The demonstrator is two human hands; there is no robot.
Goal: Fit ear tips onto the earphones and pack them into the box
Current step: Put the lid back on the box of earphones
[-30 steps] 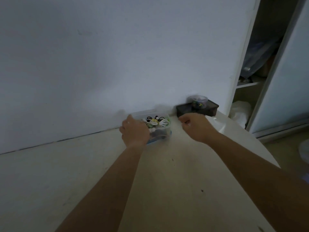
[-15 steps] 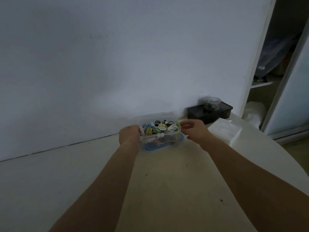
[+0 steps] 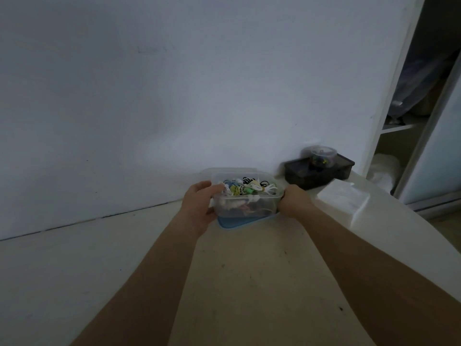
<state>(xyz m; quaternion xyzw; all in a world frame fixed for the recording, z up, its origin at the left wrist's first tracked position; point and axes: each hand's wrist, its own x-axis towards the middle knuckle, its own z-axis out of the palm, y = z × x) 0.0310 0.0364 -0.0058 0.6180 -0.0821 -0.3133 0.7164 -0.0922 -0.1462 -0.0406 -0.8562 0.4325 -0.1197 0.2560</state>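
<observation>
A clear plastic box [image 3: 245,204] sits on a blue lid [image 3: 237,222] on the pale table, near the wall. It is filled with a tangle of white, green, blue and black earphones [image 3: 245,187]. My left hand [image 3: 199,204] grips the box's left end, thumb over the rim. My right hand [image 3: 293,201] grips its right end. A small round clear tub [image 3: 320,157] with small dark and coloured pieces inside stands on a black tray.
The black tray [image 3: 319,173] sits at the table's far right corner against the wall. White plastic wrap [image 3: 346,198] lies right of the box. The table edge curves down the right side. An open cupboard [image 3: 409,116] stands beyond.
Both hands closed onto the ends of the clear box, and the box has come a little nearer to me and away from the wall.
</observation>
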